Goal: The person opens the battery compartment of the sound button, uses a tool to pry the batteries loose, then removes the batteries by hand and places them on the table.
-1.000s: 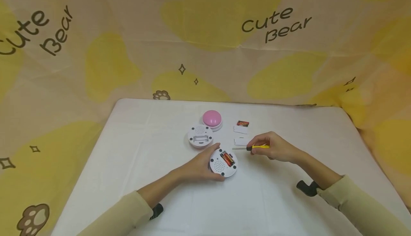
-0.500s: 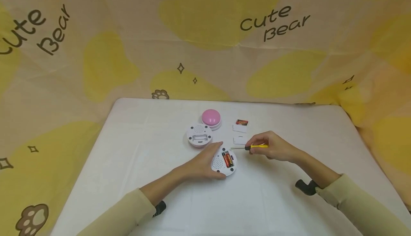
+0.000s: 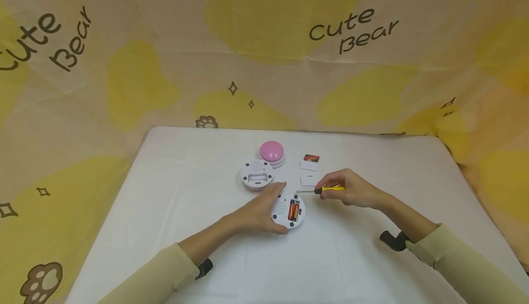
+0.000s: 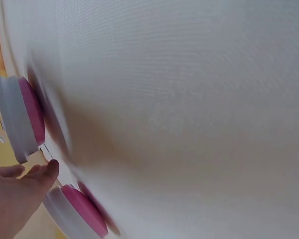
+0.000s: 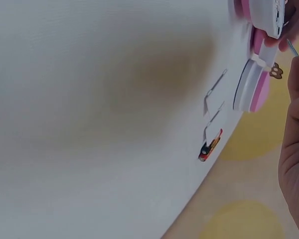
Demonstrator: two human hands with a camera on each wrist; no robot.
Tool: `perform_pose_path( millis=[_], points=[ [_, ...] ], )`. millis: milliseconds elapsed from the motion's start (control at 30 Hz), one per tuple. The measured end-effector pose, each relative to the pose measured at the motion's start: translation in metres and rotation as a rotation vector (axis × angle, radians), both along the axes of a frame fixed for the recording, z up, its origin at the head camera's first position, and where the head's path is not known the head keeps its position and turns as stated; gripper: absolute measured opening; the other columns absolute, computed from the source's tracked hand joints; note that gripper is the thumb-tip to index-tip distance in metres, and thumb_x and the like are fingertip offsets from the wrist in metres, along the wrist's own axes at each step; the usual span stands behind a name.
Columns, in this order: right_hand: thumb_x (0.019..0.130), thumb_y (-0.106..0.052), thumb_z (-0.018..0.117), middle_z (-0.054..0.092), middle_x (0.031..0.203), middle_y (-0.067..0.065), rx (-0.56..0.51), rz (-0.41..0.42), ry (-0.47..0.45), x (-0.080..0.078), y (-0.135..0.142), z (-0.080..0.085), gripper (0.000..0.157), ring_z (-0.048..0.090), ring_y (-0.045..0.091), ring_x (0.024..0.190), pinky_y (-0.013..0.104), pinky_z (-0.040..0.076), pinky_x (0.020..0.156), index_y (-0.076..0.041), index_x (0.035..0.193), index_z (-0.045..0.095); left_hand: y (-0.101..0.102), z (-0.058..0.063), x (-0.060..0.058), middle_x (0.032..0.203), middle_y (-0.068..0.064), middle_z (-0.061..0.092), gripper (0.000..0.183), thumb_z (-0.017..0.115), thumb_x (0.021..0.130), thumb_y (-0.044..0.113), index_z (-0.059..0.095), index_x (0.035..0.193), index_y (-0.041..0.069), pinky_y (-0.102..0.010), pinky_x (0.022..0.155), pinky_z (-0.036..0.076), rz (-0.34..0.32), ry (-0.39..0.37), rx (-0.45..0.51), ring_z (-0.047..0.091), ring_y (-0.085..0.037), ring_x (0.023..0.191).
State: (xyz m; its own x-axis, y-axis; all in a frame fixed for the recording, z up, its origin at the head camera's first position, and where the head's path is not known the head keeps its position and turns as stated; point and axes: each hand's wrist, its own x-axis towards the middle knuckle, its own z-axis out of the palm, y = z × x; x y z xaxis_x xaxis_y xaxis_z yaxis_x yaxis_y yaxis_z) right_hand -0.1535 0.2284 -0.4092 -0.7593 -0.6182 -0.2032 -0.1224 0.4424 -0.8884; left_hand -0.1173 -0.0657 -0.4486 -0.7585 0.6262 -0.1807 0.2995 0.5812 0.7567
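My left hand [image 3: 258, 214] grips the rim of a round white push-button device [image 3: 283, 220], underside up, thumb and fingers at opposite edges. Its battery compartment is uncovered, with red-and-black batteries [image 3: 294, 210] inside, beside speaker holes. In the left wrist view, the device's pink dome [image 4: 32, 110] faces the table. My right hand [image 3: 353, 189] pinches a small yellow-handled screwdriver [image 3: 334, 188]. Its thin metal shaft points left, the tip close to the device's far edge. In the right wrist view, the screwdriver shaft [image 5: 292, 49] shows beyond my fingertips.
Behind the left hand, a second device [image 3: 247, 171] lies upside down with a bare battery compartment. A third device, pink dome [image 3: 271, 151] up, stands farther back. Two white battery covers [image 3: 308, 166] and loose batteries [image 3: 311, 158] lie to the right on the white table [image 3: 186, 239].
The device has turned clockwise in my left hand, its battery compartment now running nearly front to back. My right hand and the screwdriver have hardly moved.
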Motion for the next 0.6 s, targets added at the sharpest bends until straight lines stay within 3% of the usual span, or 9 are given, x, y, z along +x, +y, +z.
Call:
perform_pose_path(
  millis=[200,367,500,600],
  points=[
    [0.093,-0.01,0.07,0.067,0.108,0.024,0.001,0.053,-0.017,-0.0004,-0.0019,0.001,0.023,0.032,0.011,0.048,0.019,0.029,0.043,0.002,0.113,0.069,0.0008,-0.0007,-0.0001,0.153,-0.009,0.037,0.109,0.089,0.073,0.033,0.025,0.156,0.007,-0.039,0.112,0.035,0.022,0.008,-0.003,0.042,-0.02,0.131],
    [0.093,-0.01,0.069,0.068,0.107,0.021,0.038,0.095,-0.006,0.0,-0.003,0.0013,0.02,0.049,0.013,0.064,0.02,0.033,0.048,0.001,0.11,0.07,-0.0009,-0.0002,-0.0009,0.15,-0.011,0.042,0.101,0.086,0.077,0.025,0.027,0.156,0.004,-0.039,0.111,0.036,-0.004,0.009,-0.005,0.043,-0.02,0.129],
    [0.093,-0.009,0.069,0.071,0.107,0.016,0.064,0.129,0.017,0.0005,-0.0035,0.0025,0.017,0.063,0.019,0.091,0.022,0.049,0.07,-0.001,0.108,0.072,-0.0013,-0.0002,-0.0019,0.153,-0.01,0.038,0.099,0.084,0.077,0.018,0.026,0.156,0.004,-0.038,0.113,0.034,-0.039,0.01,-0.006,0.041,-0.02,0.132],
    [0.093,-0.009,0.069,0.072,0.107,0.014,0.074,0.151,0.023,0.0014,-0.0045,0.0045,0.016,0.065,0.022,0.1,0.028,0.05,0.088,-0.002,0.107,0.072,0.0,-0.0014,-0.0024,0.155,-0.009,0.035,0.1,0.085,0.077,0.021,0.026,0.156,0.006,-0.037,0.113,0.034,-0.054,0.01,-0.015,0.039,-0.02,0.133]
  ],
)
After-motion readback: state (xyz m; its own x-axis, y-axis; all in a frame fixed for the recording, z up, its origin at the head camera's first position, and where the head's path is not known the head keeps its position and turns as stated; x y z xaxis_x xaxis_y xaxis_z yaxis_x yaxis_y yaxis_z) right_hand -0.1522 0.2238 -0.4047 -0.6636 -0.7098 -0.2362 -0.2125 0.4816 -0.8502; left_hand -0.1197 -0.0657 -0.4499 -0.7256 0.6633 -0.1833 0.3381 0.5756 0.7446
